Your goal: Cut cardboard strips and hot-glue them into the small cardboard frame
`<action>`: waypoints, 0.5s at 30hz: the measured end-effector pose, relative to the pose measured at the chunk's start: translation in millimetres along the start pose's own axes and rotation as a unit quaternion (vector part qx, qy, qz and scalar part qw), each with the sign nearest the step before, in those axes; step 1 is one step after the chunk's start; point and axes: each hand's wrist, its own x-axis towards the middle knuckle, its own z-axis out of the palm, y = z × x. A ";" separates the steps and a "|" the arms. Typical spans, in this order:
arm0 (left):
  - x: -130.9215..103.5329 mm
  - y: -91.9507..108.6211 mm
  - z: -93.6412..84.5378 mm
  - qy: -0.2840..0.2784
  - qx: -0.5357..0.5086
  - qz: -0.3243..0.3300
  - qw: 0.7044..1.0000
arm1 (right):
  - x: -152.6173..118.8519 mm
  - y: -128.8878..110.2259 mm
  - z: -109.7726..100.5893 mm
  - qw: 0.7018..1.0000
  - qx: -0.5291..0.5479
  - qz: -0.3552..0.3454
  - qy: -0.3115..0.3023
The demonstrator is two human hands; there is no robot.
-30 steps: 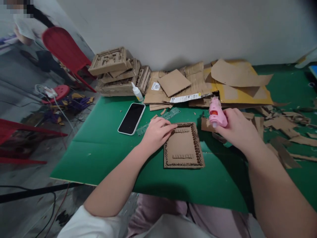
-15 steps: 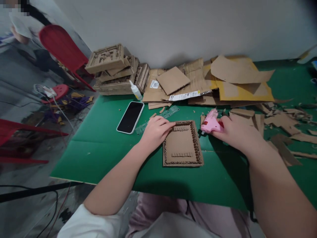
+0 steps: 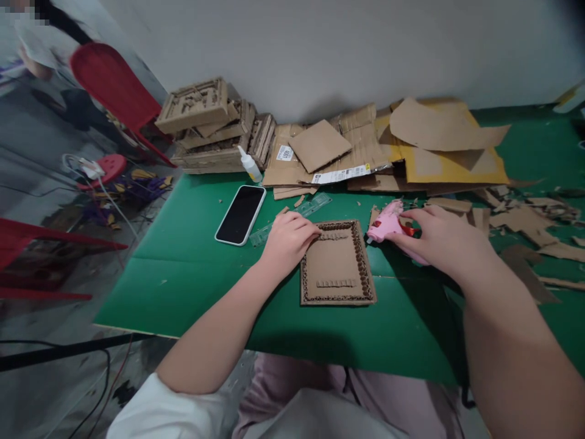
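Note:
A shallow cardboard tray (image 3: 336,262) with a raised corrugated rim lies on the green table. Two short corrugated strips sit inside it, one near the top and one near the bottom. My left hand (image 3: 292,236) rests at the tray's upper left corner, fingers together and pinching at the rim and the end of the upper strip. Right of the tray is a pink hot glue gun (image 3: 386,222), its nozzle pointing left toward the rim. My right hand (image 3: 439,241) is loosely around its handle, thumb and index finger apart with the red trigger showing between them.
A phone (image 3: 241,214), a clear ruler (image 3: 315,206) and a white glue bottle (image 3: 250,164) lie or stand to the left. Stacked cardboard frames (image 3: 201,122) and flat cardboard (image 3: 320,146) line the wall. Cardboard scraps (image 3: 525,225) cover the right. A person sits beyond a red chair (image 3: 114,85).
My right hand's grip has loosened, thumb and index finger spreading apart. The glue gun has shifted slightly left and more of its handle shows. My left hand and the tray have barely moved.

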 end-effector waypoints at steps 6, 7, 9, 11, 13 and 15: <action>1.6 2.5 2.4 -0.003 0.012 0.000 1.000 | 0.9 -11.7 -6.8 0.997 0.035 0.013 0.068; 1.6 2.8 2.6 0.000 0.015 0.001 1.000 | 1.0 -12.7 -6.8 0.996 0.042 0.007 0.075; 1.2 3.3 2.4 0.003 0.024 0.003 1.000 | 0.9 -13.5 -5.6 0.995 0.059 -0.010 0.083; 0.9 4.1 1.6 0.002 0.034 0.006 0.999 | 0.4 -13.8 -3.5 0.992 0.076 -0.031 0.093; 0.8 5.1 0.4 -0.002 0.043 0.007 0.999 | -0.5 -16.0 -1.2 0.988 0.090 -0.064 0.111; 1.1 6.1 -0.7 -0.005 0.045 0.004 0.999 | -0.9 -22.8 0.8 0.980 0.102 -0.109 0.134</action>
